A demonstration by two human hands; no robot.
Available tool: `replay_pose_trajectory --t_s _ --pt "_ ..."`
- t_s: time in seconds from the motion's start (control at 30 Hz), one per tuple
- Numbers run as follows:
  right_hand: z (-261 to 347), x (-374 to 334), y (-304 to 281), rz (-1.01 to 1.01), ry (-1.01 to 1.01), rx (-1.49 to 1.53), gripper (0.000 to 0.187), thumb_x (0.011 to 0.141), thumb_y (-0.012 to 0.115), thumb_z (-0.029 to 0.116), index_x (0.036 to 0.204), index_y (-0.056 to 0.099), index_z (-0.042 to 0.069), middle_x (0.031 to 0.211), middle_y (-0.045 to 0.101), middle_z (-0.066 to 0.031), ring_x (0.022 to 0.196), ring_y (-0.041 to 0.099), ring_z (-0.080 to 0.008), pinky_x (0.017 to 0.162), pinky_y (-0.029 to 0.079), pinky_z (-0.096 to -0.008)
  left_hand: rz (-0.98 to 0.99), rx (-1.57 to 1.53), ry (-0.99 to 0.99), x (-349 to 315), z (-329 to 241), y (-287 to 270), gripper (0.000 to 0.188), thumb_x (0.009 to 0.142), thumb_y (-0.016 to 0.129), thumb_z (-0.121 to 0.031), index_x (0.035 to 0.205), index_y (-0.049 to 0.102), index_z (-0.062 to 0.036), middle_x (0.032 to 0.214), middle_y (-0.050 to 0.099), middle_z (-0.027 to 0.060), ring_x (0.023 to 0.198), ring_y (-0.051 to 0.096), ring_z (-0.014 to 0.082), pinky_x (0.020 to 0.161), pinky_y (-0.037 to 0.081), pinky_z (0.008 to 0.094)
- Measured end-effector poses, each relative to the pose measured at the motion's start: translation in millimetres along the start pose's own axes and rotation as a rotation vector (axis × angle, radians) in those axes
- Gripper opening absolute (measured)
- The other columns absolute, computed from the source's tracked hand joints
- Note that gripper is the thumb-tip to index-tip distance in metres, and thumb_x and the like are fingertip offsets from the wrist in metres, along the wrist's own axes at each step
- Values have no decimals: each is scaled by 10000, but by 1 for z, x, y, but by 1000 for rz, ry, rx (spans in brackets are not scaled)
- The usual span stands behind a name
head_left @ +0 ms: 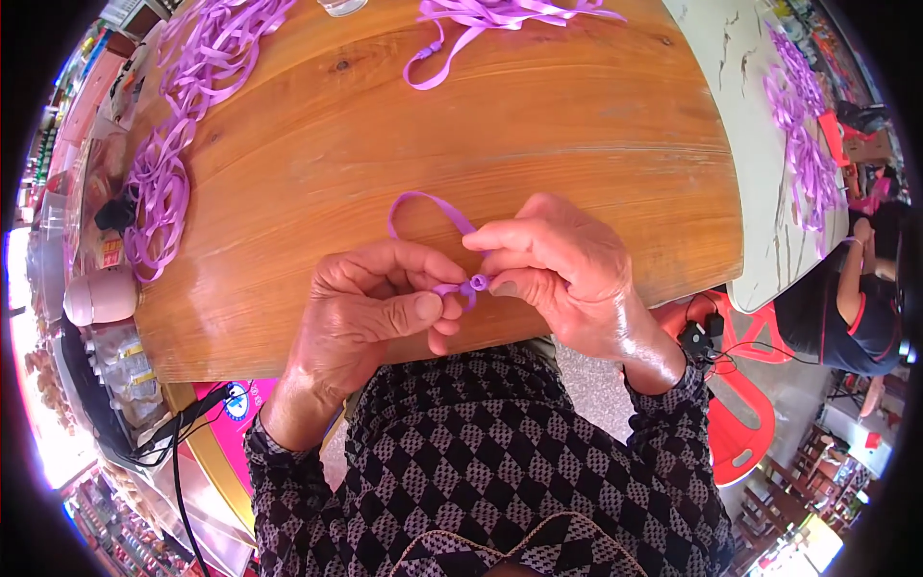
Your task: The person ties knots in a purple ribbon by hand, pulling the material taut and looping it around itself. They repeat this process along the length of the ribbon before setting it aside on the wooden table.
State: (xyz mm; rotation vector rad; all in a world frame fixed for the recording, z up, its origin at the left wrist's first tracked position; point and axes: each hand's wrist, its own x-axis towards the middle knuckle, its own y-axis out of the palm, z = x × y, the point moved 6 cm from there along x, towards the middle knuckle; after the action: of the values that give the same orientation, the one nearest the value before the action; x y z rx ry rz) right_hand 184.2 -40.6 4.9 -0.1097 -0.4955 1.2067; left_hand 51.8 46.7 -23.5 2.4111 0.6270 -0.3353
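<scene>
L hand (370, 300) & R hand (579, 269) pinch ribbon (442, 205) nr surface's (577, 144) near edge; knot (478, 283) looks part-done, prob. not tight yet; far-edge pile (495, 12) status unclear.

A narrow, flat purple ribbon (423, 196) is held near the close edge of the wooden tabletop (596, 144). One stretch arches away from the body in a wide, open curve, its end running behind the fingers of the right hand (575, 262). Beside the left hand (361, 298), which pinches it, the ribbon bunches into a small knot-like roll, with a little loop just below.
</scene>
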Motion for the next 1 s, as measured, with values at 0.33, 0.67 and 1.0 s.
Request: replay_pose_trajectory --t_s 0.33,0.67,1.0 --pt "-17 -7 9 -8 189 317 309 798 641 69 1077 546 -27 808 662 -72 781 636 -119 672 495 -211 -120 1005 750 -12 -39 15 407 671 714 -51 1049 587 32 807 650 53 817 558 175 799 414 313" --pt "-15 -11 22 -55 261 613 238 791 662 52 1009 589 -11 835 625 -47 694 553 -63 573 441 -200 -110 1220 819 -13 -35 38 454 687 720 -82 1095 558 36 772 630 35 844 528 179 798 388 326" --pt "2 -17 10 -72 35 130 202 757 694 50 936 611 5 779 609 -29 638 527 -58 531 412 -221 -72 535 358 -3 -13 13 200 746 688 -16 934 625 13 816 621 56 753 554 117 680 432 231"
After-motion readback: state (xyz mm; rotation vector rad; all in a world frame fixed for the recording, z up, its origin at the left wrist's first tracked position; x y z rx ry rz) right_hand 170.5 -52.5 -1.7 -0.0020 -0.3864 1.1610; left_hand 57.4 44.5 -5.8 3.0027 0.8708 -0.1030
